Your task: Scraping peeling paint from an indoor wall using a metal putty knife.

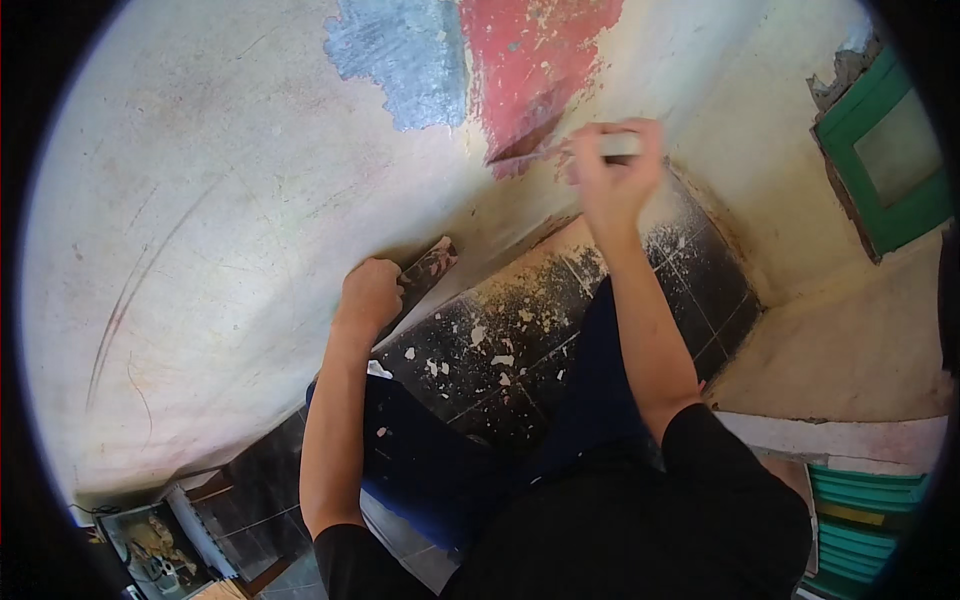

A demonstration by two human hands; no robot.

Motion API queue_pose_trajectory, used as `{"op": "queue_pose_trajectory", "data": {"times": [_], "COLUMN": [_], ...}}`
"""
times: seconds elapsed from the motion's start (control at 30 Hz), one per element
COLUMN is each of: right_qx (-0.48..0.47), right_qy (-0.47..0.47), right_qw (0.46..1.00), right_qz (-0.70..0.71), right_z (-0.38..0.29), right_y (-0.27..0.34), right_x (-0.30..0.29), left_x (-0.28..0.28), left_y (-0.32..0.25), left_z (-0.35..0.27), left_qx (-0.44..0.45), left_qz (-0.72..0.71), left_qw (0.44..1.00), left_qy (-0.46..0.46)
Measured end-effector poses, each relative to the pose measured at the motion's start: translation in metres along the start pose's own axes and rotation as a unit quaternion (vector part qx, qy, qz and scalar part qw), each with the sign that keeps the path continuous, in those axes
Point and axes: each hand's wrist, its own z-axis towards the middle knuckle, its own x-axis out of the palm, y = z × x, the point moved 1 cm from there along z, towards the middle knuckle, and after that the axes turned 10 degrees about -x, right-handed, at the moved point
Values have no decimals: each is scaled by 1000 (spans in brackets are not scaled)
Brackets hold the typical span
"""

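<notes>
My right hand (616, 184), blurred, grips a scraper with a pale handle (621, 144). The thin edge of the scraper reaches left to the lower end of a red patch (536, 52) on the plastered wall (247, 150). Beside the red lies a bare light-blue patch (409, 64) with a ragged border. Lower left, my left hand (369, 294) is closed around a dark flat-bladed tool (427, 274) held close to the wall. Pinkish and white paint flakes cling to its far end. The fingers hide its near end.
Paint chips and dust (502, 360) litter the dark tiled floor (709, 315) below the wall. A green frame (847, 127) is set in the right wall amid broken plaster. Green plastic slats (866, 487) show lower right. A bin holding tools and cords (161, 551) stands lower left.
</notes>
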Motion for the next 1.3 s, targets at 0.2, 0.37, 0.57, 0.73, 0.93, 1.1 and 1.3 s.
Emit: {"op": "queue_pose_trajectory", "data": {"times": [0.2,0.37,0.57,0.73,0.93,1.1,1.3], "right_qx": [20,14,-40,-53,-12,199,547], "right_qy": [-24,26,63,131,134,52,-57], "right_qw": [997,1000,996,988,982,978,787], "right_qz": [72,9,-42,-67,-132,12,280], "right_z": [-4,-3,-9,-19,-13,-27,-105], "right_y": [1,-8,-7,-12,-8,-18,-75], "right_x": [-1,-4,2,9,-1,-36,-145], "left_x": [1,1,-3,2,1,6,2], "left_y": [1,1,-1,4,0,5,-1], "left_z": [2,1,2,1,2,-2,-1], "left_qx": [-8,-8,-10,-2,2,8,17], "left_qz": [-4,-13,-18,7,7,4,-9], "left_qw": [1000,1000,1000,1000,1000,1000,1000], "left_qy": [1,12,13,4,-7,-17,-22]}}
